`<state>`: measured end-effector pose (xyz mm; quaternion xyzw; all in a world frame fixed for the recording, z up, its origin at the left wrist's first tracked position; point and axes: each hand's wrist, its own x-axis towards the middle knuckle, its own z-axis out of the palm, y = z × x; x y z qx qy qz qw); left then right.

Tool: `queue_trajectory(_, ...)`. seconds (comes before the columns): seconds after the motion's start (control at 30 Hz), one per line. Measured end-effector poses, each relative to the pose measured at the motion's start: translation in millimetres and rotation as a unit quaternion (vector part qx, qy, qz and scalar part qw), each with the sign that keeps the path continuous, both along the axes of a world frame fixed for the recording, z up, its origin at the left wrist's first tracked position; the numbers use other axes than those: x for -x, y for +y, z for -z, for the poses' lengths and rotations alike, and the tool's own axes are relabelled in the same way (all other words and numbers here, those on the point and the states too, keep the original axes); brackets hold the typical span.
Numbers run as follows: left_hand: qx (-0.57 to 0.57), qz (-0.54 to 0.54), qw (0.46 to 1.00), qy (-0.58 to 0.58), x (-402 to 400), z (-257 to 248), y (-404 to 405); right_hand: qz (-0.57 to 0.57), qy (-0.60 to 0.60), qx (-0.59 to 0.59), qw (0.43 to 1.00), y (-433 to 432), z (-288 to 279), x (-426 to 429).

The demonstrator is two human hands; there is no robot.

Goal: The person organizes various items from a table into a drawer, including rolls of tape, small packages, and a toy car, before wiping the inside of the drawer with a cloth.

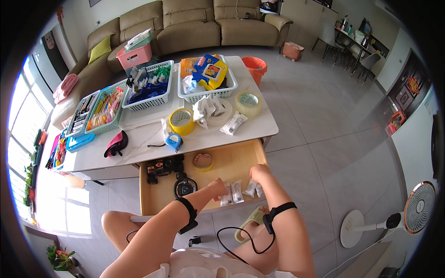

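An open wooden drawer [226, 163] extends from the table in front of me. My left hand [218, 187] is inside it, at the left end of a row of small white packets [237, 191] by the front wall; its fingers are mostly hidden. My right hand [259, 172] is at the drawer's right side, over more white packets [250, 188], its fingertips turned away from view. A black toy car [163, 167], a toy steering-wheel controller [185, 187] and a roll of tape [203, 162] lie farther left in the drawer.
On the tabletop are a yellow tape roll [182, 121], a blue tape measure [174, 141], a clear tape roll [248, 104], more white packets [233, 123] and a pink-and-black pouch [116, 144]. Filled baskets [149, 104] line the back. A standing fan [419, 206] is at the right.
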<state>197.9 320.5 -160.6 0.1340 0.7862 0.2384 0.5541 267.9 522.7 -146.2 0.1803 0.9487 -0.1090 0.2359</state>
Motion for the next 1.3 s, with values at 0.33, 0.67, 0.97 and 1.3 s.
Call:
queue_trajectory(0.33, 0.016, 0.084, 0.992, 0.096, -8, -31, 7, -0.042, -0.09, 0.167, 0.981, -24, -8, 8)
queue_trajectory(0.67, -0.094, 0.187, 0.892, 0.401, 12, -46, 11, 0.053, 0.128, 0.207, 0.968, -21, -76, 16)
queue_trajectory(0.97, -0.217, -0.016, 0.828, 0.516, 87, -130, 70, 0.144, 0.421, 0.359, 0.821, -9, -119, 20)
queue_trajectory(1.3, -0.141, -0.007, 0.874, 0.465, 90, -134, 76, 0.162, 0.422, 0.315, 0.835, 12, -109, 13)
